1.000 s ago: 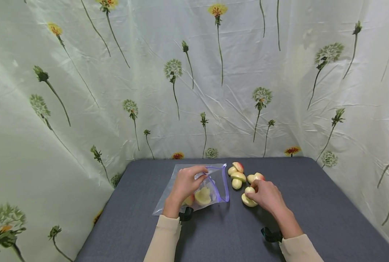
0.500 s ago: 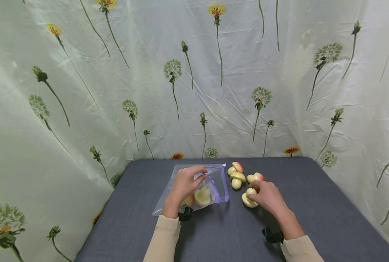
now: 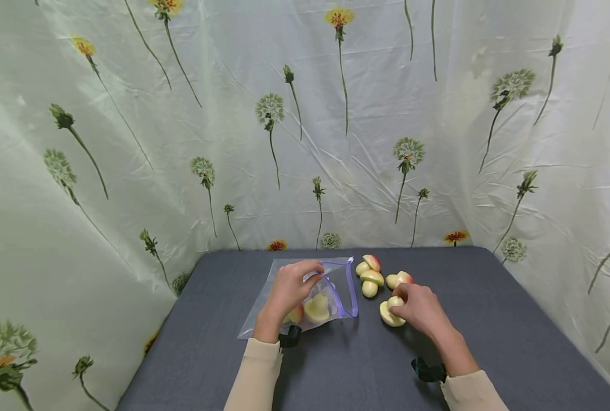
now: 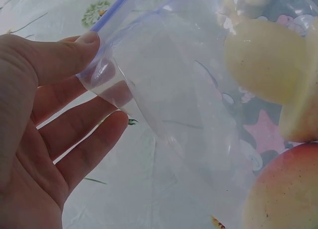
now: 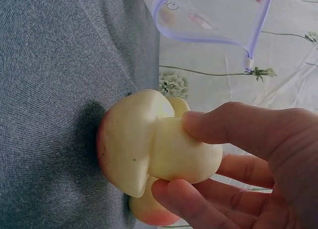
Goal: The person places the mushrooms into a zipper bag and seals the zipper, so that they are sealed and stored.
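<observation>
My left hand (image 3: 288,288) pinches the purple-edged rim of a clear zip bag (image 3: 352,294) between thumb and forefinger, keeping its mouth apart. In the left wrist view the other fingers of that hand are spread behind the film. Inside the bag lie pale mushroom-shaped pieces (image 3: 317,308), some with red on the caps. My right hand (image 3: 419,305) pinches the stem of a cream mushroom (image 5: 129,139) with a reddish cap. The cap is down, at or just above the cloth; contact is unclear. Right of the bag mouth lie more mushrooms (image 3: 370,278).
Dark grey cloth covers the table (image 3: 335,377). Behind it hangs a pale curtain (image 3: 243,125) printed with dandelions. A white slider (image 5: 249,63) sits at a corner of the bag's zip. Another mushroom (image 3: 400,278) lies just beyond my right hand.
The mushroom's stem has tipped slightly right, with my right hand moving along a little. My left hand and the bag stay in place.
</observation>
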A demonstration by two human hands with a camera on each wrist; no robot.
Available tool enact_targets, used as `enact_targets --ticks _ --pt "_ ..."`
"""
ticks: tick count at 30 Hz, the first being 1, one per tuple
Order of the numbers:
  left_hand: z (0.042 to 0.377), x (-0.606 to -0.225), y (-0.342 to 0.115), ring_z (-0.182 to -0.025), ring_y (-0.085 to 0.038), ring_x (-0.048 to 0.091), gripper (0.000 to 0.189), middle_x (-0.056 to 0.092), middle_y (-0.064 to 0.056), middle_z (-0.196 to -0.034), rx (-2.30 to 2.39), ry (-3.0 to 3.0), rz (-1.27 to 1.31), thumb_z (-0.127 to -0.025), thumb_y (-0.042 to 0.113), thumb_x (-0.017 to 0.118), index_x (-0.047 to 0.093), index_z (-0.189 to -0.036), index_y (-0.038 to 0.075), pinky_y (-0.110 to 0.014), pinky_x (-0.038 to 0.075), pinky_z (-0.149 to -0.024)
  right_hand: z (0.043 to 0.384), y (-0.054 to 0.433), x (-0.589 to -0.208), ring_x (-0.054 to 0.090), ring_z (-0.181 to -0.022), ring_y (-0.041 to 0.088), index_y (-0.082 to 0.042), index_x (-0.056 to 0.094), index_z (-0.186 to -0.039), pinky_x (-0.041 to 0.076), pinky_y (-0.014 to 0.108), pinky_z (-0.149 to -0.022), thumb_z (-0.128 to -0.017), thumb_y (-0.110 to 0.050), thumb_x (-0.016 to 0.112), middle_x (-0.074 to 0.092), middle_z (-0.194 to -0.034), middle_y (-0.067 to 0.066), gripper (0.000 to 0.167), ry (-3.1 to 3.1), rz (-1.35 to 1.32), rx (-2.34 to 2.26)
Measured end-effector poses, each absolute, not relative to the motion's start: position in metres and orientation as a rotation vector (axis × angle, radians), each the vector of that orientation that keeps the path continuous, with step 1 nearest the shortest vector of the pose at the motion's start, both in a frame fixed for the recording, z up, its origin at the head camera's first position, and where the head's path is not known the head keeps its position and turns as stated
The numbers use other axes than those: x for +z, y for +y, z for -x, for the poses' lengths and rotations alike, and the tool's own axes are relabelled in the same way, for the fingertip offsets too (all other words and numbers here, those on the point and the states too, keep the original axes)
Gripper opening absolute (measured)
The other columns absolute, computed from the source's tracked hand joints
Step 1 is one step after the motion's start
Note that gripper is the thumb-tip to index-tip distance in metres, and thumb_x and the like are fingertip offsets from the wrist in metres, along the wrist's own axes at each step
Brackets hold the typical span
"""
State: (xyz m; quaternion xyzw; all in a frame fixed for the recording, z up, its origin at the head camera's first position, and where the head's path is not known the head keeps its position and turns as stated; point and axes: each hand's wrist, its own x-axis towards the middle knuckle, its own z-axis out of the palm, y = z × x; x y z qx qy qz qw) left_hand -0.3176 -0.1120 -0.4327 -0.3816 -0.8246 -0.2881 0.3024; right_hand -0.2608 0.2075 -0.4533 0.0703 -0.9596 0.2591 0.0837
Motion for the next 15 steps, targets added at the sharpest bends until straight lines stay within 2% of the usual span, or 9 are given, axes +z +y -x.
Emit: enact_targets --ticks 8,15 --pt "0.3174 -0.4323 -0.1116 -0.087 -0.016 0.072 0.01 0.074 0.002 -0.102 -0.756 -2.18 1.018 -0.088 0.008 0.08 0.075 -0.095 0.013 -0.036 0.057 -0.073 0.2585 0.2074 -0.4498 0.056 -0.07 0.015 -0.011 0.075 -0.104 0.045 0.036 -0.063 -0.077 -0.015 0.079 0.069 -0.083 -0.001 0.028 -2.822 -0.218 0.826" --pt "0.3156 -0.4294 -0.1119 -0.091 -0.013 0.071 0.009 0.075 0.001 -0.104 -0.76 -2.191 1.02 -0.088 0.008 0.079 0.076 -0.095 0.012 -0.035 0.057 -0.076 0.2597 0.2098 -0.4467 0.058 -0.074 0.017 -0.01 0.075 -0.104 0.046 0.036 -0.064 -0.078 -0.015 0.078 0.069 -0.086 0.0 0.027 -2.798 -0.235 0.86"
